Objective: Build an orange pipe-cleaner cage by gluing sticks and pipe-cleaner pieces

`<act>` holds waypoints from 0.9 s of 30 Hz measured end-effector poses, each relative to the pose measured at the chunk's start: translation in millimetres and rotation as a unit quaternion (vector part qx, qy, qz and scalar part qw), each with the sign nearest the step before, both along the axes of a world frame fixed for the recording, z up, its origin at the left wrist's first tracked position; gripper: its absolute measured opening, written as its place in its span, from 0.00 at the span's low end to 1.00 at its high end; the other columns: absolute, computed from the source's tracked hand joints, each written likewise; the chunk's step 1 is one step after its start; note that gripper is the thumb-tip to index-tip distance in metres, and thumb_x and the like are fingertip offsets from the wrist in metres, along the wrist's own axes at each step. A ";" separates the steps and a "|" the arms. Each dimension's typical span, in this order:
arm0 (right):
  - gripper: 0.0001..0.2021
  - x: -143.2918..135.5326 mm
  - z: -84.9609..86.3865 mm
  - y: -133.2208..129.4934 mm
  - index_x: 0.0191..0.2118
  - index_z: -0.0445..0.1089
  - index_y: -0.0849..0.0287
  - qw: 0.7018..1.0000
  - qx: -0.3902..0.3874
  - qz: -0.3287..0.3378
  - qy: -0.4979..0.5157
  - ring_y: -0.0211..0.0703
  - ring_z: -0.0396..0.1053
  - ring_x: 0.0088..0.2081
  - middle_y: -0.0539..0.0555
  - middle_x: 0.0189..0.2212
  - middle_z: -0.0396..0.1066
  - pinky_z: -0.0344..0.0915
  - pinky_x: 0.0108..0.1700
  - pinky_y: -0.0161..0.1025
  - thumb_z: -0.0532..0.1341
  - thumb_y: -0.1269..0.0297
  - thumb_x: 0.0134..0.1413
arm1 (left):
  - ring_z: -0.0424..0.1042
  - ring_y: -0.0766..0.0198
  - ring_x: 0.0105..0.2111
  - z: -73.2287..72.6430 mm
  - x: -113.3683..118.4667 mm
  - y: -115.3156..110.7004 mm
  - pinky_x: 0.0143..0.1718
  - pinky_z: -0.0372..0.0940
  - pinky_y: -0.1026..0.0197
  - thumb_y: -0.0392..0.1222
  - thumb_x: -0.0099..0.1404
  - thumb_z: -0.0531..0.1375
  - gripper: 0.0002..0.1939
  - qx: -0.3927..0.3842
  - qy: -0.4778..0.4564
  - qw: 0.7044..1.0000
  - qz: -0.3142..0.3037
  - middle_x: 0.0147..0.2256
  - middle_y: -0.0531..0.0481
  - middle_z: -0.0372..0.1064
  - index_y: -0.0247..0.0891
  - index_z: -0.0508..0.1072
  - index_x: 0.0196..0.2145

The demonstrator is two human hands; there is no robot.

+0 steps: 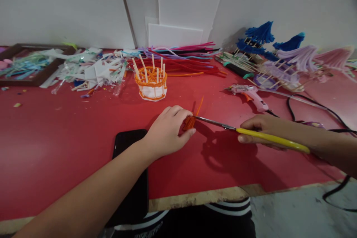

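My left hand (pixel 170 130) is closed on a small bunch of orange pipe cleaners (pixel 190 122), one strand sticking up past the fingers. From the right, my right hand (pixel 258 130) grips yellow-handled scissors (pixel 267 137). Their metal blades reach the orange bunch right at my left fingertips; whether they are closed on a strand I cannot tell. Behind my hands stands a small round structure (pixel 152 83) of orange pipe cleaners and pale sticks on a white base, its sticks pointing up.
A black phone (pixel 131 182) lies under my left forearm. A pink glue gun (pixel 248 95) with a black cord rests at right. Behind are loose pipe cleaners (pixel 178 57), scraps (pixel 95 68), a brown tray (pixel 36 80), and blue, purple and pink roofed models (pixel 295 57). The red table (pixel 69 148) ends in front.
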State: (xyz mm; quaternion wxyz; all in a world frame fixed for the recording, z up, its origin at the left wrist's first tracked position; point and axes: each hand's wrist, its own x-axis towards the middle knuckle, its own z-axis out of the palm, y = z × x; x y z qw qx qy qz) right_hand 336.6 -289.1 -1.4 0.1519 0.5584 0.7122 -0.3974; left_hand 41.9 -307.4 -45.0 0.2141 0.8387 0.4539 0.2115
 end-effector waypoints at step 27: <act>0.33 -8.1 8.3 -13.9 0.17 0.53 0.56 0.996 0.042 0.063 0.039 0.34 0.47 0.23 0.45 0.18 0.48 0.46 0.26 0.35 0.61 0.28 0.41 | 0.75 0.67 0.30 7.9 -0.5 6.3 0.36 0.70 0.64 0.34 0.57 0.67 0.13 -0.346 -0.303 0.887 0.037 0.37 0.49 0.80 0.37 0.81 0.42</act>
